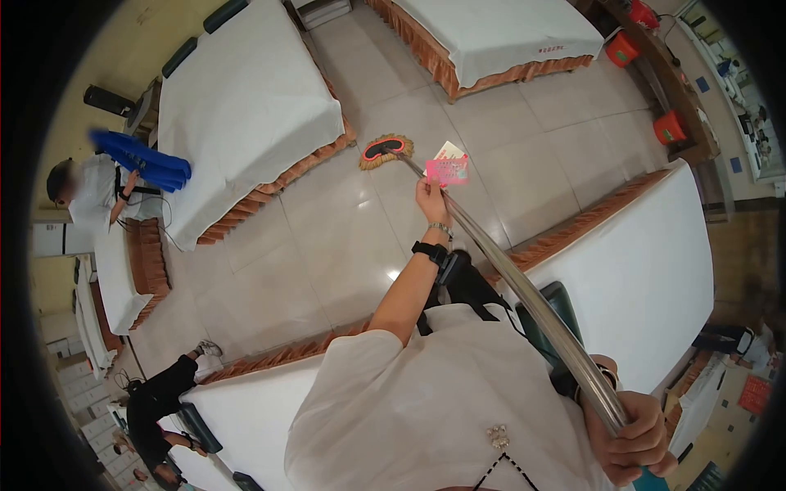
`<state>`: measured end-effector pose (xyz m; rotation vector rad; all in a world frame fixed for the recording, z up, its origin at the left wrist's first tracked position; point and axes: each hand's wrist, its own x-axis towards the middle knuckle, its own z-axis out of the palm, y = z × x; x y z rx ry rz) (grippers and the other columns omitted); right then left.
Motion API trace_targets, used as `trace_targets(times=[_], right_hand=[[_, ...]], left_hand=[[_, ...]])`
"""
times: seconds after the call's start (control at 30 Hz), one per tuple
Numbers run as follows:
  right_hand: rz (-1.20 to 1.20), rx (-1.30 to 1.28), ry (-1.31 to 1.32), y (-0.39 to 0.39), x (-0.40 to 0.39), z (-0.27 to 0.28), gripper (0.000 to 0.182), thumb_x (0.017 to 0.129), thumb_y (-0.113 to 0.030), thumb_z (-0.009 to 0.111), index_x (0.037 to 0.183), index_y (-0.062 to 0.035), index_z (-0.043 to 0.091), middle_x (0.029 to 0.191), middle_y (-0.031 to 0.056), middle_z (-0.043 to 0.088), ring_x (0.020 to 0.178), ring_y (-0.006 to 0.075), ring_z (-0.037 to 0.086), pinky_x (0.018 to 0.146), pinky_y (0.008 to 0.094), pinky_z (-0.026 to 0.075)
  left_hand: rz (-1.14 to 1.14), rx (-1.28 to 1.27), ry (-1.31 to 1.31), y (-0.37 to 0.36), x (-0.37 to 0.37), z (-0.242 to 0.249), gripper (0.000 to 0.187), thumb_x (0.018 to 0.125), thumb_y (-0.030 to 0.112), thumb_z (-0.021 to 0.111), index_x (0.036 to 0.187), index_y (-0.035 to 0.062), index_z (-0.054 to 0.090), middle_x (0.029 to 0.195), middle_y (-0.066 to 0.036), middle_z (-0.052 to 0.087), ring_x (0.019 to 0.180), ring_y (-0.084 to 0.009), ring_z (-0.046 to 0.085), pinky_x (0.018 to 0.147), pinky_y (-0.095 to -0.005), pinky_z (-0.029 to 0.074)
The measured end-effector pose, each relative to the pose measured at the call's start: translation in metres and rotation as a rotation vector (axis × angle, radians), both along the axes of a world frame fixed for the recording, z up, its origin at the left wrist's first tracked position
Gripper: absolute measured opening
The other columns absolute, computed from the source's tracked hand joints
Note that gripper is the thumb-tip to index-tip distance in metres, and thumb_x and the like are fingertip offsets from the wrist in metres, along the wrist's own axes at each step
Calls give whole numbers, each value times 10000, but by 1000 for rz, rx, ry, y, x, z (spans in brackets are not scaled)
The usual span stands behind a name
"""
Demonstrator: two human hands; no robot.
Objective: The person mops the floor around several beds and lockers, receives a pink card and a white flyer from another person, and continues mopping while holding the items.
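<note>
A mop (pixel 536 299) with a long metal handle runs diagonally from my body out over the floor. Its oval head (pixel 385 150) has a black centre, a red rim and tan fringe, and lies at the far end. My right hand (pixel 634 438) is wrapped round the near end of the handle, close to my side. Stretched out ahead, my left hand (pixel 431 200) pinches a pink card (pixel 447 172) beside the handle. A cream card (pixel 448 152) sticks out behind the pink one. Both cards overlap the handle in this view.
White-covered beds with orange-brown skirts stand around me: one bed (pixel 246 90) ahead left, another bed (pixel 499 37) ahead, a third (pixel 630 278) at right. Red bins (pixel 670 128) stand far right. A person (pixel 94 192) handles blue cloth; another person (pixel 160 401) bends at lower left.
</note>
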<state>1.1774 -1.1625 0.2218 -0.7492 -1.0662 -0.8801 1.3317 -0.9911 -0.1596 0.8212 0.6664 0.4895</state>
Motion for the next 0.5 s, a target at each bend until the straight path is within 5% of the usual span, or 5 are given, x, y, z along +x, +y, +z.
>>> trace_targets(times=[0.1,0.17,0.5], right_hand=[[2,19,-27,8,43,-11,206,799,-67,489,742,-123,299,497,-37,352,400,57,356,425,203,323],[13,45,-130,1,74,-27,219,674,-23,587,653,-85,378,464,-21,459,394,67,476,412,192,405],[132,75,-146,22,281,-26,232,681,-17,567,660,-101,353,475,-23,462,390,66,463,413,189,411]], left_hand=[[-43,22,6,18,45,-1,149,841,164,550,775,48,483,642,13,508,517,-49,419,474,-194,378],[-61,38,12,30,80,-8,152,840,166,551,772,49,482,644,13,508,516,-49,414,475,-194,383],[-96,113,121,72,253,1,177,842,206,553,776,63,472,631,33,435,528,-50,413,493,-202,414]])
